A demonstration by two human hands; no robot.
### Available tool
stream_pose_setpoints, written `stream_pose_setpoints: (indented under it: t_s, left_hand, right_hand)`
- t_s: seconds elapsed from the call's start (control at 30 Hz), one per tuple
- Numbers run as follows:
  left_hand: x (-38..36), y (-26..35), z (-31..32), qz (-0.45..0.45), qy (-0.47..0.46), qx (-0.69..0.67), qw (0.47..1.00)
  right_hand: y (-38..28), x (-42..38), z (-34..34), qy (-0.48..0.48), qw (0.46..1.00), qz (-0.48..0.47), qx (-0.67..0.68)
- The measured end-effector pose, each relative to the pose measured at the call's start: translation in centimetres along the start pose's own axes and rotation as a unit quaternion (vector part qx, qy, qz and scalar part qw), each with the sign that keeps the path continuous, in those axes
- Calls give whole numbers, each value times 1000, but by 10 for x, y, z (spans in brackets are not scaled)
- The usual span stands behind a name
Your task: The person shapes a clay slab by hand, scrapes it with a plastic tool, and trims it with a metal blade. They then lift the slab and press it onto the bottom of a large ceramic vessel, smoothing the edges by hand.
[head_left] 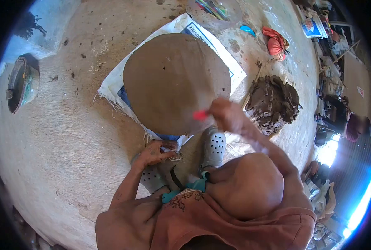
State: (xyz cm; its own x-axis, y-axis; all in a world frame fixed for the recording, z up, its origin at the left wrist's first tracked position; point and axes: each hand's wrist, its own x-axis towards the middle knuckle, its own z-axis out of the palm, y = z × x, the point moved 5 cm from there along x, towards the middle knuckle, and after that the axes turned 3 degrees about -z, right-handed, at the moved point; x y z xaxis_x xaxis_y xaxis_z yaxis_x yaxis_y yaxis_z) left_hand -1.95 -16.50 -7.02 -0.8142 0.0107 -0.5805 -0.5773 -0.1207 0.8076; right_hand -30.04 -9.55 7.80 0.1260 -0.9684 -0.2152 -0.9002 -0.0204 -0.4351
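Note:
A wide, flat round slab of smooth brown clay (173,83) lies on a white woven sack (110,85) with blue print and frayed edges. My right hand (227,115) is closed around a small red tool (200,115), blurred by motion, over the slab's lower right part. Pale streaks of motion run across the clay there. At the near edge of the sack, my left hand (155,152) has its fingers closed on the frayed corner, just below the slab.
To the right sits a heap of dark wet clay (275,104) with a stick beside it. Farther off are a red cloth bundle (276,43), a blue piece (248,30) and a clear basin (231,10). An old bucket (25,83) stands left. Grey clogs (214,146) flank the near edge.

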Motion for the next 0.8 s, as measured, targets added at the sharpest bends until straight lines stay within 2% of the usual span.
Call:
stream_pose_setpoints:
  t_s: [0.07,0.1,0.13,0.17,0.23,0.3,0.33,0.37,0.5,0.57,0.7,0.8]
  left_hand:
    - [-1,-1,0,-8,8,-25,1000]
    - [2,-3,-1,-7,11,-20,1000]
    - [5,-8,-1,17,23,-8,1000]
    - [7,-10,-1,40,34,3,999]
    - [6,-10,-2,37,47,-7,998]
    - [5,-5,-5,35,58,-24,997]
    - [4,-2,-6,8,43,-25,999]
    - [5,-1,-5,-18,29,-26,999]
    - [11,-15,-4,6,40,-32,999]
    - [16,-27,-2,-12,7,-64,998]
    - [18,-23,-3,8,9,-61,998]
    - [15,-18,-5,31,12,-32,999]
  right_hand:
    - [51,51,-33,137,988,34,-68]
    - [71,83,-56,190,979,2,-75]
    - [88,116,-74,151,982,26,-109]
    - [106,144,-80,210,969,-29,-127]
    - [130,181,-88,202,968,-67,-134]
    - [143,201,-70,45,981,-80,-172]
    - [141,190,-68,85,975,-112,-172]
    - [142,177,-63,77,976,-113,-170]
    - [128,92,-42,13,991,-1,-130]
    - [115,49,-22,28,995,60,-79]
    - [44,-3,17,124,978,140,-88]
    - [-15,-21,41,145,975,157,-62]
